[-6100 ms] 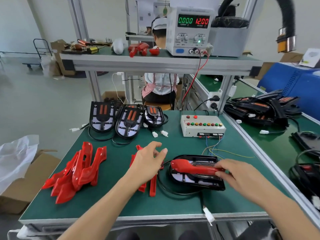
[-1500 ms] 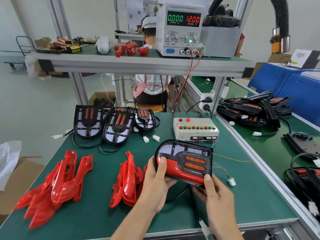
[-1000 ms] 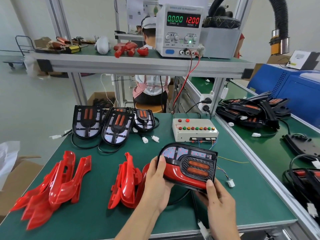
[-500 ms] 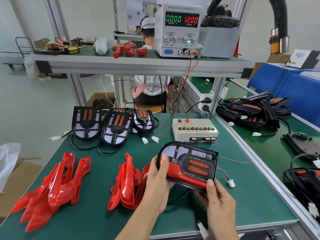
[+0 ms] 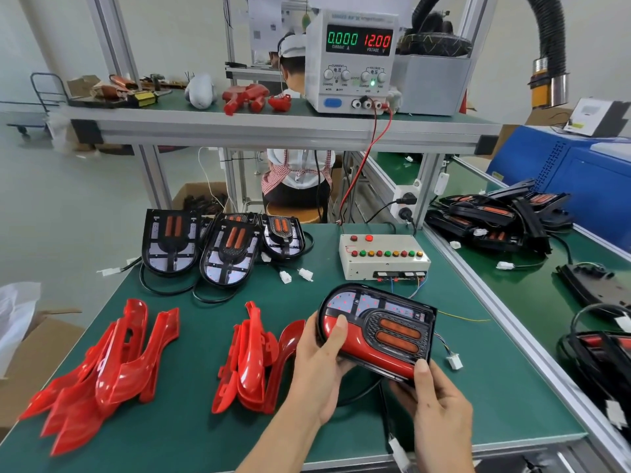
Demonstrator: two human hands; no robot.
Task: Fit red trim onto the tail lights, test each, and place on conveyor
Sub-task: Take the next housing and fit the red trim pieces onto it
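Now you hold the tail light (image 5: 377, 331) above the bench, left hand (image 5: 319, 365) and right hand (image 5: 435, 402) both gripping it, thumbs on the red trim (image 5: 355, 346). Fitting looks done; testing likely comes next: plug its connector (image 5: 454, 362) into the test box (image 5: 384, 256).

Black tail light (image 5: 377, 331) with red trim (image 5: 355, 346) fitted, tilted up above the green bench.
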